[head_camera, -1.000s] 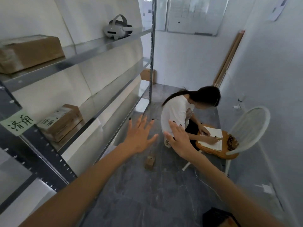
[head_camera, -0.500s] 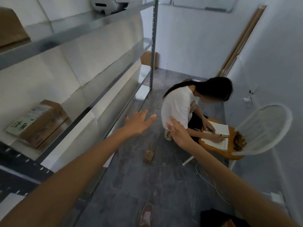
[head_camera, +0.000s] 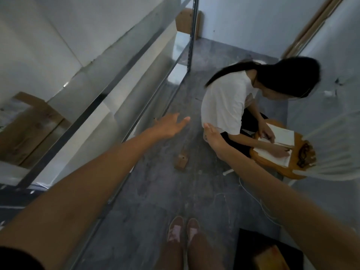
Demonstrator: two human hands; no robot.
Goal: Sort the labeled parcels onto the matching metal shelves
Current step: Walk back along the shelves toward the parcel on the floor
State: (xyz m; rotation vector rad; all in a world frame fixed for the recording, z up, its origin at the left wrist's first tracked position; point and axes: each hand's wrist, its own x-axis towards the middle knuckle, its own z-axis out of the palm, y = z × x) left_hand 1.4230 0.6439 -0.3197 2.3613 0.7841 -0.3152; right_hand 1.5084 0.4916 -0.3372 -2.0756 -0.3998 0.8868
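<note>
Both hands reach out bare and empty over the floor. Left hand (head_camera: 169, 125) is spread flat, fingers apart and thumb out, holding nothing. Right hand (head_camera: 213, 136) is turned edge-on, fingers straight and together, also loose and empty.

Between and below them, one small brown cardboard parcel (head_camera: 181, 160) sits alone on the floor (head_camera: 155, 191), a blocky cube with a dark dot on its upper face. The floor is mottled grey, stone-like, with a matt surface.

Along the left runs the metal shelf (head_camera: 109, 78): smooth, shiny sheet steel with a thin dark front edge and one perforated upright post (head_camera: 191, 36). One flat brown box (head_camera: 29, 125) lies on it at far left, its label blurred. Another brown box (head_camera: 185, 20) stands by the far wall behind the post.

To the right a person in a white shirt (head_camera: 226, 102) crouches, writing in an open book (head_camera: 276, 145) laid on a round wooden seat (head_camera: 298, 162); the chair's back (head_camera: 335, 151) is white and ribbed. Two pink shoes (head_camera: 183, 228) show at the bottom, side by side. A thin white cable (head_camera: 259, 203) trails across the floor. At lower right one more brown box (head_camera: 272, 258) sits in something black.
</note>
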